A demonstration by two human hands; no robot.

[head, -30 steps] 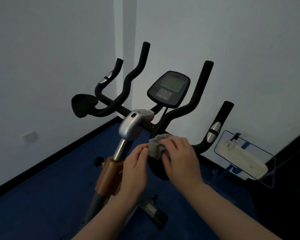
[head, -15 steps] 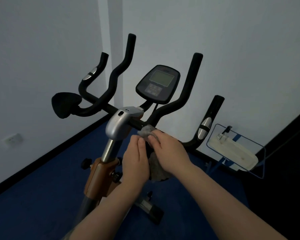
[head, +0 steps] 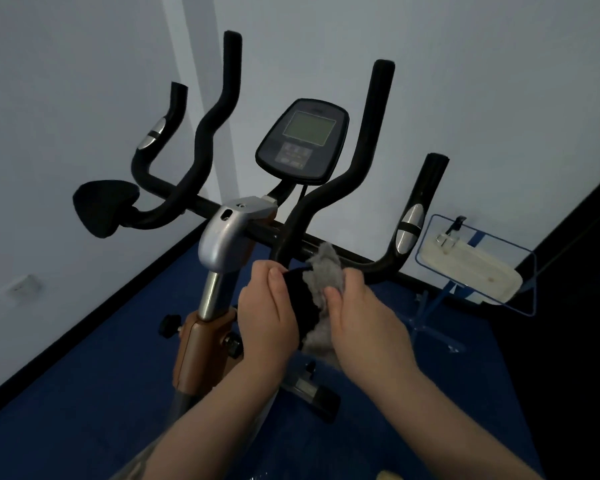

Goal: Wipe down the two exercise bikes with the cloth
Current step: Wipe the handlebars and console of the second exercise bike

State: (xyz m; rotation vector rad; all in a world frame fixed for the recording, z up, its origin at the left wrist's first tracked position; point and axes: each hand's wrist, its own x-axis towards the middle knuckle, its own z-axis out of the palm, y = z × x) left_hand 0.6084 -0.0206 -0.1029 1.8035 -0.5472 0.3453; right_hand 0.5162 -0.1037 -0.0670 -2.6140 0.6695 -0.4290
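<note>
One exercise bike stands in front of me, with black handlebars point(head: 329, 195), a console point(head: 302, 140), a silver stem cover point(head: 226, 237) and a brown frame point(head: 201, 344). Its right black elbow pad point(head: 297, 299) sits between my hands. My left hand point(head: 267, 317) holds the pad's left side, fingers curled over its edge. My right hand point(head: 364, 317) grips the grey cloth point(head: 326, 268) and presses it on the pad's right side. The cloth sticks out above and below my fingers. The left elbow pad point(head: 104, 206) is bare.
A blue-framed stand with a white block point(head: 471, 268) is at the right by the wall. White walls meet in a corner behind the bike. Blue floor point(head: 84, 393) with black skirting lies below. A wall socket point(head: 21, 287) is low on the left.
My right hand has slid the cloth from the top of the right elbow pad down its right side. My left hand has stayed on the pad's left side.
</note>
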